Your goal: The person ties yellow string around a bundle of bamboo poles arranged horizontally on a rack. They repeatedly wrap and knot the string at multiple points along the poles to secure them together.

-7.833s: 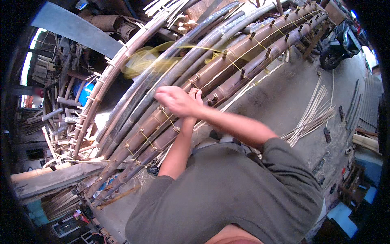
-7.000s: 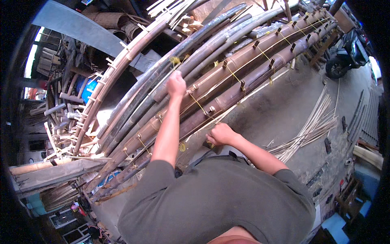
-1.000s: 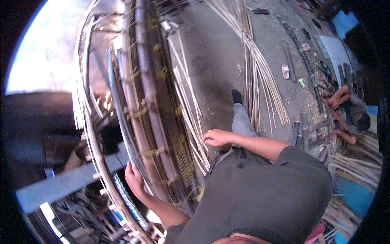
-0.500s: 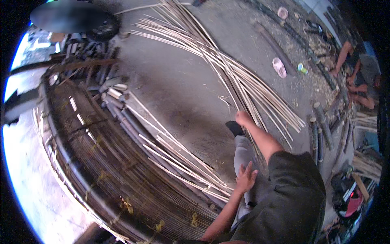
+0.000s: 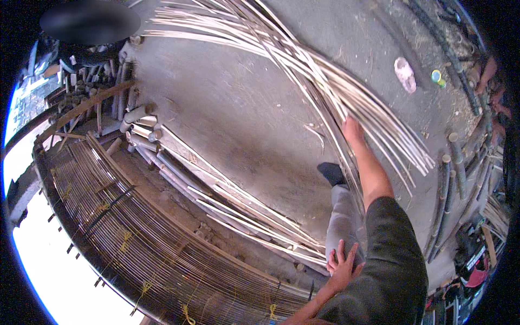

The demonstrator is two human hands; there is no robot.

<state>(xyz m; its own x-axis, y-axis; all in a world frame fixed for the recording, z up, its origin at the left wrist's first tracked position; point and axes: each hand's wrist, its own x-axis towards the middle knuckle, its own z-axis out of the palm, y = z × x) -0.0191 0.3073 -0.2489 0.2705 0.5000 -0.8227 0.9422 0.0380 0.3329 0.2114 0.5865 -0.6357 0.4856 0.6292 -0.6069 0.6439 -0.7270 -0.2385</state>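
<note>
Long split bamboo strips, pale with some darker ones among them, lie crossed in a loose bundle from the top middle toward the right. My right hand is closed at the bundle's near left side, on some strips; its fingertips are hidden. A darker strip runs from there down past my outstretched leg. My left hand holds nothing. Its fingers are spread over my grey trouser leg, close to the ends of several pale strips on the left.
A slatted bamboo rack tied with yellow cord fills the lower left. Cut bamboo poles lie beside it. A pink slipper, a green-and-yellow item and more poles are at right, near another person's hands.
The view has shifted, showing more of the rack. My right hand has moved a little up and right along the strips. My left hand stays spread by my leg.
</note>
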